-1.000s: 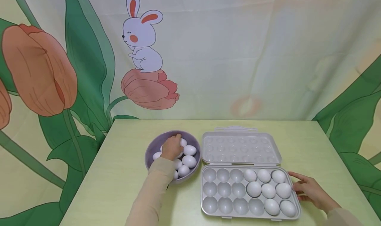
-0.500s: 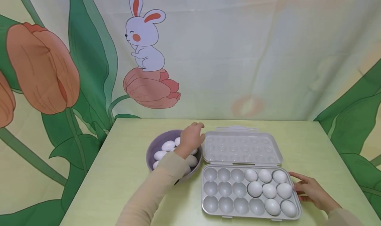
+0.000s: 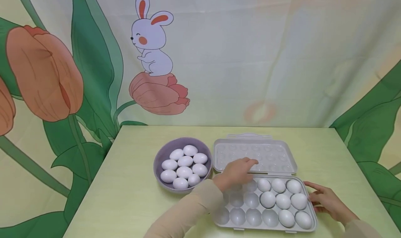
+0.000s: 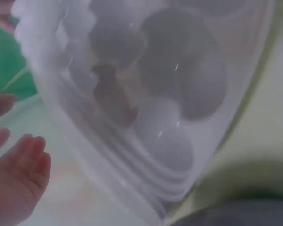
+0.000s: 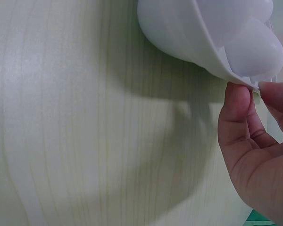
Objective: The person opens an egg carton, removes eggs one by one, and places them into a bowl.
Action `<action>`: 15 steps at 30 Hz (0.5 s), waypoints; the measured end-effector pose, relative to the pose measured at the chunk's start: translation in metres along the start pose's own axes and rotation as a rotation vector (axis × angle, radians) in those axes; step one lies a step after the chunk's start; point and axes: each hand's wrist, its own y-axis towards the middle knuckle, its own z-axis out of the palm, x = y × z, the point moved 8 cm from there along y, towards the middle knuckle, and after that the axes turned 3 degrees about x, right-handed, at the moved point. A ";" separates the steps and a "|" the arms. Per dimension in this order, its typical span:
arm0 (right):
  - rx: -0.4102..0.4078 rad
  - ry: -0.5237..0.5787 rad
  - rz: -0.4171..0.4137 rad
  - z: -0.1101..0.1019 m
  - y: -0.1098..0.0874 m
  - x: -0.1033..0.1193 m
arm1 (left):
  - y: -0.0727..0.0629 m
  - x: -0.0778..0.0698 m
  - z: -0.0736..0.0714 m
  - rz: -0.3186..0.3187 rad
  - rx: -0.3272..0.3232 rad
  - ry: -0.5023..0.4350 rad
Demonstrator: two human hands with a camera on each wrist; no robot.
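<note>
My left hand is over the back left of the grey plastic egg tray, its fingers extended. In the left wrist view the left hand shows spread fingers and no egg between them. The tray lies with its lid folded back; white eggs fill cells on its right side, and visible cells on the left hold none. At the tray's right end, my right hand grips the rim. Thumb and finger pinch that rim in the right wrist view.
A purple bowl with several white eggs stands left of the tray, close to its lid. All sits on a pale wood-grain table. Behind the table hangs a printed cloth with a rabbit and tulips.
My left hand has left the bowl and travelled right and toward me, over the tray. The bowl's eggs are now uncovered. My right hand keeps its hold on the tray's end.
</note>
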 end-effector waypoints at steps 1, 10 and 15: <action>0.000 -0.001 -0.001 0.000 0.000 0.000 | 0.001 -0.003 0.006 0.003 0.018 0.002; 0.003 -0.005 0.001 0.000 -0.001 -0.001 | 0.009 -0.029 0.044 0.077 0.083 0.130; 0.001 0.000 0.003 0.000 0.000 -0.002 | 0.014 -0.041 0.051 0.129 0.046 0.271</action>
